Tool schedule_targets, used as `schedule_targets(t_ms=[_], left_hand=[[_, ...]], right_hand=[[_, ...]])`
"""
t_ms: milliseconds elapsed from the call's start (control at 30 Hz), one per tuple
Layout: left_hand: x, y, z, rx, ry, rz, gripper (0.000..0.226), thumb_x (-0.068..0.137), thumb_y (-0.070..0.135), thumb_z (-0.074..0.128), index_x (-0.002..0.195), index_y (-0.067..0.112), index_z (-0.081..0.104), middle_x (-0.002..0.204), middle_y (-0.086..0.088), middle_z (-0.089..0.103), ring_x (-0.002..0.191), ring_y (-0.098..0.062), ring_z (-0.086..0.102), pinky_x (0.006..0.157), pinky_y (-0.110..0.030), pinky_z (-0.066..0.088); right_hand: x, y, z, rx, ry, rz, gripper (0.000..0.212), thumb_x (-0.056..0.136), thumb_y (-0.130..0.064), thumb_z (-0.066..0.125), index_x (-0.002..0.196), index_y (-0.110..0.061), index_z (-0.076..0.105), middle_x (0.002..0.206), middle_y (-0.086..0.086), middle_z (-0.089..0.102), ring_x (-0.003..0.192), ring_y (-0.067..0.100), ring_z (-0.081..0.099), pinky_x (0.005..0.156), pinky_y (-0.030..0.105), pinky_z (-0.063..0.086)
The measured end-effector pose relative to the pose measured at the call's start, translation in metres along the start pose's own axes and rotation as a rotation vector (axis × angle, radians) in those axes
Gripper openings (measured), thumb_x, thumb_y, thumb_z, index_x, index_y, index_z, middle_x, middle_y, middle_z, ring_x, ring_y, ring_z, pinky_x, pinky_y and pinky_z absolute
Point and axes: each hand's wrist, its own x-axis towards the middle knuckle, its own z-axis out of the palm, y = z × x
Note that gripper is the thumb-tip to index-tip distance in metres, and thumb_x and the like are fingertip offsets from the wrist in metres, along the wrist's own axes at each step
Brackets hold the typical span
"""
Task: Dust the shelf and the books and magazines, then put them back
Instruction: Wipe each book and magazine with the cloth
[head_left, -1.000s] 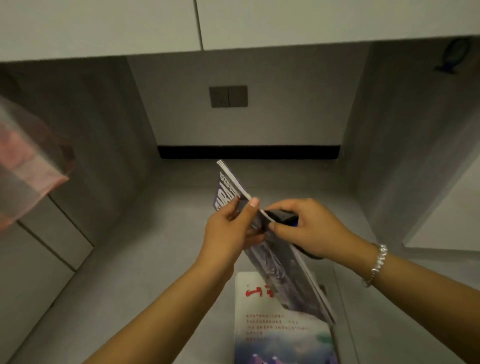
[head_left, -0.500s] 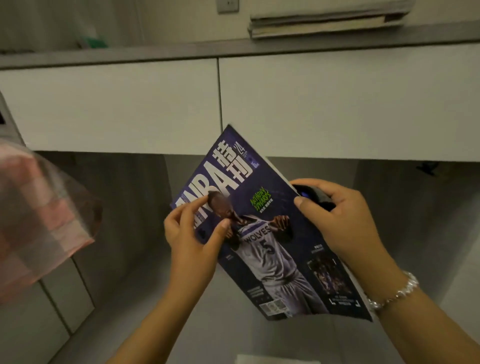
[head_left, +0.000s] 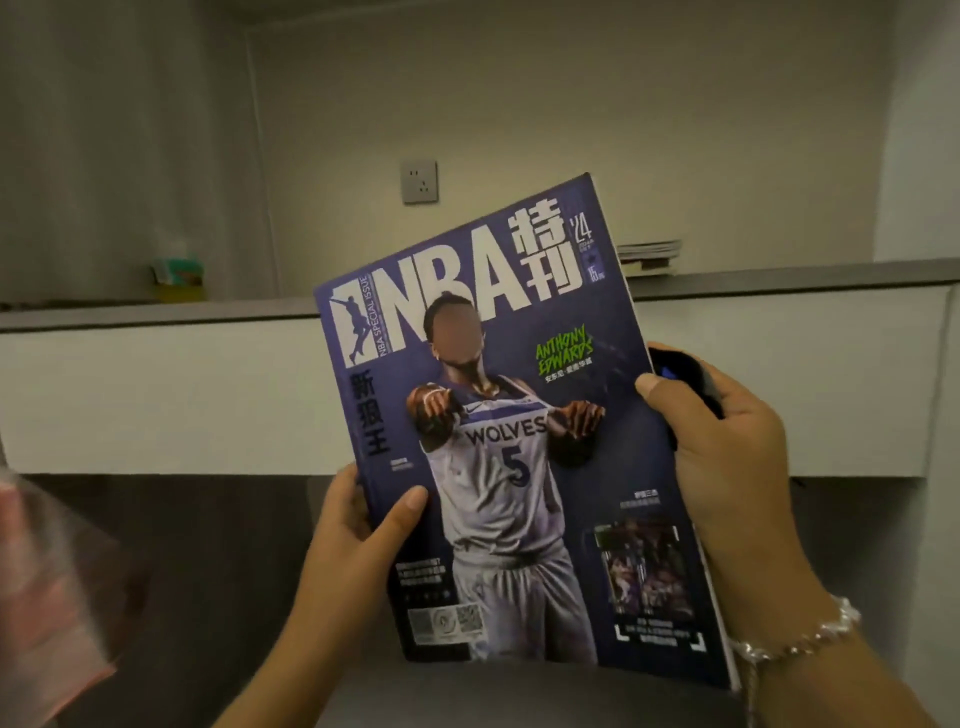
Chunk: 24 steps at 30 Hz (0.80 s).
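Dim room with a beige wall and a wall socket (head_left: 420, 181) up high, and under it a long grey shelf (head_left: 156, 312) running across above white cabinet fronts. Far side of the shelf, well above the right hand's fingers, there's a small stack of books or magazines (head_left: 649, 255) lying flat, so it looks like at least some of the stuff is already back in place. Off to the far left on the same ledge sits a small greenish box (head_left: 177, 278), can't tell what it is.

The person has the magazine (head_left: 498, 441) up in front of them with the cover facing the camera. Left hand (head_left: 358, 525) pinches the lower left edge, thumb on the cover and the other fingers behind. Right hand (head_left: 727, 447) has the thumb pressed on the right edge, roughly halfway up, while the curled fingers also wrap a small dark object (head_left: 680, 374), maybe the duster, too hidden to say.

Long axis runs bottom to top and leans a bit, title end up and tipped right, spine on the left. So this one's in hand, not shelved yet. Whether it's been dusted, can't tell. A blurry pink cloth (head_left: 47, 571) sits at the far left edge, well left of the left fingers.
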Motion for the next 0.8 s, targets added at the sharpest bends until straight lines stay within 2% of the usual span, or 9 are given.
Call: schedule_targets(t_ms=[100, 200, 267, 334, 400, 467, 634, 701, 801], left_hand=[[0.022, 0.026, 0.011, 0.012, 0.033, 0.107, 0.037, 0.076, 0.018, 0.064, 0.111, 0.025, 0.056, 0.098, 0.006, 0.073, 0.087, -0.015, 0.071, 0.065, -0.024, 0.058], [0.043, 0.051, 0.021, 0.052, 0.095, 0.209, 0.033, 0.079, 0.016, 0.067, 0.107, 0.031, 0.057, 0.099, 0.006, 0.072, 0.086, -0.011, 0.07, 0.065, -0.022, 0.058], [0.057, 0.067, 0.029, 0.071, 0.114, 0.259, 0.032, 0.083, 0.015, 0.067, 0.108, 0.032, 0.057, 0.1, 0.008, 0.071, 0.085, -0.009, 0.07, 0.065, -0.02, 0.057], [0.074, 0.082, 0.036, 0.088, 0.131, 0.289, 0.036, 0.084, 0.018, 0.068, 0.118, 0.027, 0.057, 0.103, 0.007, 0.07, 0.085, -0.008, 0.07, 0.068, -0.021, 0.057], [0.091, 0.098, 0.044, 0.066, 0.15, 0.289, 0.045, 0.084, 0.02, 0.07, 0.127, 0.021, 0.055, 0.108, 0.003, 0.069, 0.087, -0.012, 0.07, 0.072, -0.026, 0.058], [0.109, 0.111, 0.054, 0.036, 0.155, 0.281, 0.045, 0.084, 0.021, 0.071, 0.126, 0.017, 0.056, 0.108, 0.0, 0.07, 0.087, -0.016, 0.07, 0.073, -0.032, 0.059], [0.138, 0.121, 0.078, -0.001, 0.146, 0.26, 0.041, 0.084, 0.018, 0.072, 0.122, 0.017, 0.057, 0.101, -0.002, 0.07, 0.079, -0.016, 0.071, 0.066, -0.031, 0.058], [0.147, 0.12, 0.084, 0.0, 0.117, 0.229, 0.037, 0.084, 0.017, 0.072, 0.118, 0.021, 0.057, 0.1, -0.003, 0.07, 0.079, -0.02, 0.071, 0.067, -0.035, 0.059], [0.16, 0.124, 0.088, 0.005, 0.032, 0.156, 0.03, 0.085, 0.014, 0.07, 0.113, 0.019, 0.062, 0.101, -0.006, 0.071, 0.08, -0.024, 0.071, 0.068, -0.036, 0.058]], right_hand=[[0.023, -0.009, -0.003, 0.018, -0.018, 0.012, 0.017, 0.091, -0.01, 0.057, 0.089, -0.023, 0.067, 0.07, -0.01, 0.071, 0.061, 0.004, 0.067, 0.05, 0.016, 0.05], [0.045, -0.021, -0.007, -0.002, -0.11, 0.013, 0.013, 0.088, -0.014, 0.06, 0.094, -0.024, 0.067, 0.08, -0.007, 0.074, 0.068, 0.01, 0.07, 0.054, 0.02, 0.053], [0.057, -0.031, -0.012, -0.115, -0.158, -0.036, 0.014, 0.085, -0.015, 0.064, 0.092, -0.027, 0.067, 0.079, -0.007, 0.074, 0.067, 0.011, 0.07, 0.052, 0.019, 0.052], [0.066, -0.039, -0.017, -0.245, -0.177, -0.086, 0.014, 0.083, -0.017, 0.067, 0.088, -0.03, 0.068, 0.078, -0.006, 0.074, 0.068, 0.012, 0.07, 0.055, 0.023, 0.053], [0.071, -0.044, -0.021, -0.292, -0.165, -0.086, 0.014, 0.08, -0.02, 0.07, 0.084, -0.032, 0.068, 0.076, -0.008, 0.073, 0.068, 0.011, 0.07, 0.059, 0.026, 0.054], [0.073, -0.045, -0.024, -0.284, -0.146, -0.065, 0.014, 0.077, -0.021, 0.071, 0.083, -0.033, 0.067, 0.073, -0.012, 0.072, 0.064, 0.006, 0.068, 0.054, 0.021, 0.052], [0.083, -0.039, -0.025, -0.328, -0.107, -0.031, 0.007, 0.08, -0.023, 0.071, 0.086, -0.026, 0.068, 0.071, -0.009, 0.07, 0.059, 0.002, 0.064, 0.045, 0.015, 0.048], [0.09, -0.033, -0.022, -0.37, -0.062, -0.073, 0.008, 0.084, -0.019, 0.069, 0.083, -0.027, 0.068, 0.072, -0.012, 0.068, 0.061, 0.004, 0.062, 0.05, 0.019, 0.05], [0.101, -0.024, -0.017, -0.279, 0.059, -0.074, 0.018, 0.085, -0.011, 0.067, 0.073, -0.025, 0.068, 0.063, -0.011, 0.066, 0.059, 0.01, 0.059, 0.055, 0.024, 0.049]])
